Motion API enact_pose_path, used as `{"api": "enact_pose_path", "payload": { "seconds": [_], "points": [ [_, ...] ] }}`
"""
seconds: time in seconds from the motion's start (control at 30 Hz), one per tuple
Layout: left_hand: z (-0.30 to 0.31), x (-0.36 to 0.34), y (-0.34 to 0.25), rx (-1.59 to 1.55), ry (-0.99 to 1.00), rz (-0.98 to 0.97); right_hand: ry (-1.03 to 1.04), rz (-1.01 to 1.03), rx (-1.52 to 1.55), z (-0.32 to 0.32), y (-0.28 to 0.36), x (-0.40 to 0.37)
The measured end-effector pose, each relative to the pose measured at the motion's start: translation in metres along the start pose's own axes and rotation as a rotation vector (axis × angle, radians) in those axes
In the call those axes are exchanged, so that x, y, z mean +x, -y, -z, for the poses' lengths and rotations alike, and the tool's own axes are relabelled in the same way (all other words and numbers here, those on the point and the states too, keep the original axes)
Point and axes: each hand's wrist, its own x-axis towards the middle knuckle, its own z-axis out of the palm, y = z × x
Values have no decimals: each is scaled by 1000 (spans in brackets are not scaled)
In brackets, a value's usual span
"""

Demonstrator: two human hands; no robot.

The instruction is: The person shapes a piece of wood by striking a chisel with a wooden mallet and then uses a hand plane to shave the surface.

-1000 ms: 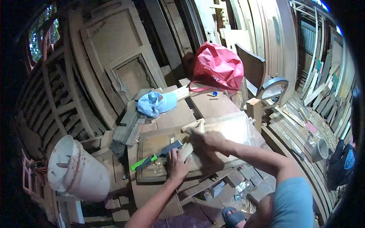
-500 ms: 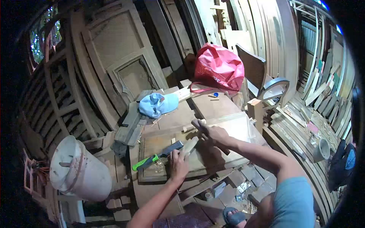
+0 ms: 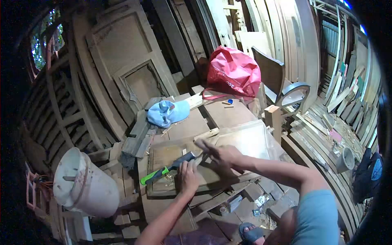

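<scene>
My left hand point(image 3: 190, 176) rests on a framed wooden panel point(image 3: 163, 152), its fingers closed round a small pale wood piece point(image 3: 200, 158). Just right of it, my right hand point(image 3: 226, 157) grips a long dark tool point(image 3: 203, 144), whose near end sits close over the wood piece; motion blur hides its exact kind. A tool with a green and black handle point(image 3: 154, 174) lies on the panel to the left of my left hand, partly behind the fingers. Wood shavings point(image 3: 170, 177) are scattered beside it.
Beyond the panel are a pale wood stick point(image 3: 207, 134), a light blue cap point(image 3: 168, 113) and a red bag point(image 3: 233, 73). A white bucket point(image 3: 87, 183) stands at left. A chair point(image 3: 269, 73) is behind at right, and stacked boards point(image 3: 314, 143) lie farther right.
My right hand and its dark tool have moved left and slightly down, toward my left hand. My left hand stays in nearly the same place on the wood piece.
</scene>
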Motion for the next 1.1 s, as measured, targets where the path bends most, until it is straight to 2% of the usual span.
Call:
{"api": "enact_pose_path", "payload": {
  "seconds": [0.03,0.07,0.17,0.23,0.27,0.37,0.43,0.53,0.57,0.6,0.67,0.73,0.8,0.83,0.93,1.0,1.03,1.07,1.1],
  "points": [
    [4,0,-6,-47,26,100,74,-101,-99,8,-6,6],
    [4,0,-5,-47,26,99,-49,-31,37,14,-6,11],
    [2,-2,1,-10,80,101,-52,-159,98,25,-16,15],
    [2,-2,-1,-52,52,116,-196,-158,266,15,-39,27],
    [3,0,-3,-89,20,133,-140,-127,296,18,-48,33],
    [15,5,-13,-108,59,172,-107,-247,219,9,-63,37],
    [18,5,-11,-149,144,282,-154,-143,298,-2,-66,40],
    [6,0,1,-125,55,258,-160,-56,297,1,-39,31],
    [13,2,-6,-102,106,310,-207,53,273,-9,-39,30],
    [10,0,-4,-104,108,320,-127,3,201,-1,-20,18],
    [5,-2,2,-104,26,161,63,11,91,12,10,6],
    [5,-3,1,-100,43,154,143,67,61,18,40,-12],
    [6,-6,-4,18,11,103,124,56,-34,7,45,-8],
    [2,-6,-1,-11,-3,147,124,64,-35,6,43,-8],
    [14,0,-6,-94,48,118,44,123,3,7,30,-2],
    [4,-2,4,-106,49,92,6,80,-64,20,23,8],
    [6,-1,1,-113,59,139,26,-53,-41,11,5,21],
    [8,1,-3,-120,69,187,-31,-12,-25,11,-3,23],
    [8,0,-5,-105,32,175,-47,-63,3,10,-9,25]
  ]
}}
